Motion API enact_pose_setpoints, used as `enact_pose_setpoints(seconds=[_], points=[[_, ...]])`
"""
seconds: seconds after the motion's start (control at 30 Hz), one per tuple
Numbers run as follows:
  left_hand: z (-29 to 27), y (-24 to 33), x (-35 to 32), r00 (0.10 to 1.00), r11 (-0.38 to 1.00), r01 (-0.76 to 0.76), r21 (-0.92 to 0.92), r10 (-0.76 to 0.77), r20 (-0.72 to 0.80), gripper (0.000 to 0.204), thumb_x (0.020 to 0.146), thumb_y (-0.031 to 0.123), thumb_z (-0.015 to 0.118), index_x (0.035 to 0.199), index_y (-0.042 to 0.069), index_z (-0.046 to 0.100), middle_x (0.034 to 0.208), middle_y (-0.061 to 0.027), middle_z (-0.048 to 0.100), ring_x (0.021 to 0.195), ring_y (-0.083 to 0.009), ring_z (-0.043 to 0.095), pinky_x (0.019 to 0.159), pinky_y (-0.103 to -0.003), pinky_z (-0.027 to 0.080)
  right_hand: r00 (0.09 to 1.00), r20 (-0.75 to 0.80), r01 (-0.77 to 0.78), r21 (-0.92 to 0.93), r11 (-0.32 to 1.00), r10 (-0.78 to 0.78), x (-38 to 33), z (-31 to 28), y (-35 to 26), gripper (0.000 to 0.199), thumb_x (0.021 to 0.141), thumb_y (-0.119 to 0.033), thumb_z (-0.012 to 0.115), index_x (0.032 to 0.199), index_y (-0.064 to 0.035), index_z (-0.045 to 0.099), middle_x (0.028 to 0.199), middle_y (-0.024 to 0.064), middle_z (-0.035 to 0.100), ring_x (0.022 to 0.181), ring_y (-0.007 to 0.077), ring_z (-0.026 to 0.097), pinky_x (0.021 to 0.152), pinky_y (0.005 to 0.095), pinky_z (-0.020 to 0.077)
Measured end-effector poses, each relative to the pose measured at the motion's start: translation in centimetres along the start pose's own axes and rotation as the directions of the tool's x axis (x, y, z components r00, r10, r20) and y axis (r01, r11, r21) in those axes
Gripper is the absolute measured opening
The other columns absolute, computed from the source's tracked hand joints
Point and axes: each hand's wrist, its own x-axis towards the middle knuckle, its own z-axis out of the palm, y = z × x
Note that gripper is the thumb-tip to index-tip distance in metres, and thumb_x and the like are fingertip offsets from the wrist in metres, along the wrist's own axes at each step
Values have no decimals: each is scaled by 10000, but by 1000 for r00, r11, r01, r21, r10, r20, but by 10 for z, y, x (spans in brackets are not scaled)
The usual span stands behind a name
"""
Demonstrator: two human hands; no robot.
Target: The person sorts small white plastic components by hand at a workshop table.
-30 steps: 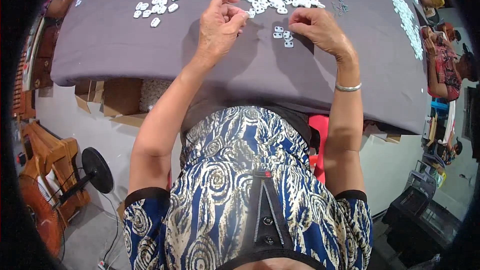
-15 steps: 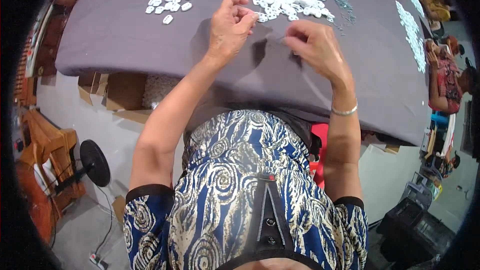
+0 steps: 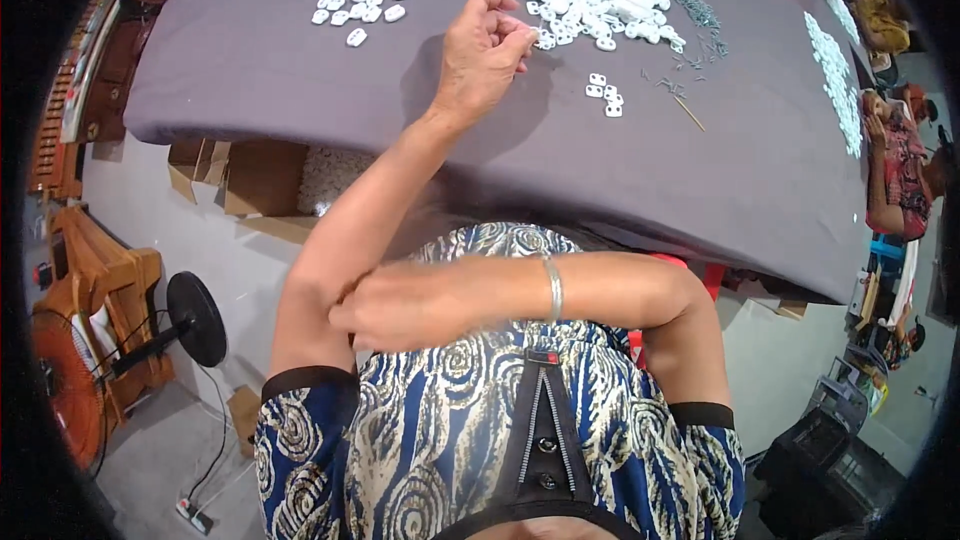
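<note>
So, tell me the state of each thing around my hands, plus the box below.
Left hand: fingertips pinched; any held piece unclear.
Right hand: blurred, by the left elbow.
Large white pile: loosely heaped.
Left white group: loosely spread.
Near white cluster: close together.
Small grey pieces: scattered.
Thin stick: lying down.
Cardboard box: open, white contents showing.

Loose heap of small white pieces [image 3: 598, 2]

Free lane along tabletop's [image 3: 760, 180] near edge, left arm [image 3: 385, 185] to right corner. Arm bars leftward passage; white pile [image 3: 590, 2], grey bits [image 3: 700, 15], stick [image 3: 689, 113] obstruct farther in.
</note>
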Motion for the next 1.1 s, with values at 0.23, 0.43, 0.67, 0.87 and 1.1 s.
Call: enact_pose_setpoints(seconds=[0.23, 0.43, 0.67, 0.87, 1.1], points=[[-5, 0, 3, 1000, 999, -4, -49, 4, -14, 313, 846, 33, 635, 1098, 7, 452, 796, -61, 599, 608, -83, 553, 530, -216, 481, 993, -95, -81, -108, 991, 71, -8, -8, 6, 90, 747, -40, 549, 784, 40, 566, 792, 215, 606, 832, 389, 582, 740, 468, 428], [-10, 7, 7, 998, 996, 36, -79, -40, -50, 308, 842, 25, 632, 1092, 2, 453, 794, -62, 598, 601, -88, 553, 523, -221, 480, 865, -456, -408, -402, 819, 207, -50, -62, 8, 148, 743, -129, 633, 847, -23, 622, 901, 166, 614, 905, 332, 574, 757, 463, 463], [-13, -1, 8, 994, 996, -38, -76, 30, -102, 297, 843, 31, 620, 1090, 2, 458, 796, -57, 595, 622, -87, 556, 531, -221, 485, 533, -832, -624, -263, 736, 156, -103, -135, 2, 102, 838, -99, 610, 893, -20, 643, 685, 101, 612, 611, 136, 567, 578, 285, 465], [-8, 5, 3, 997, 999, 29, 35, -27, -66, 296, 876, 30, 616, 1132, 9, 468, 852, -39, 581, 704, -78, 538, 609, -206, 479, 270, -962, -798, -203, 567, 35, -166, -181, 42, 144, 835, -125, 591, 902, -16, 656, 778, 137, 663, 680, 236, 636, 641, 325, 491], [-6, 5, 0, 999, 997, 10, 70, -7, -44, 301, 873, 36, 614, 1136, 15, 468, 850, -30, 576, 705, -65, 533, 585, -200, 461, 407, -903, -838, -310, 449, 137, -160, -188, 51, 177, 809, -200, 631, 825, -24, 646, 815, 126, 631, 768, 310, 617, 711, 399, 483]])
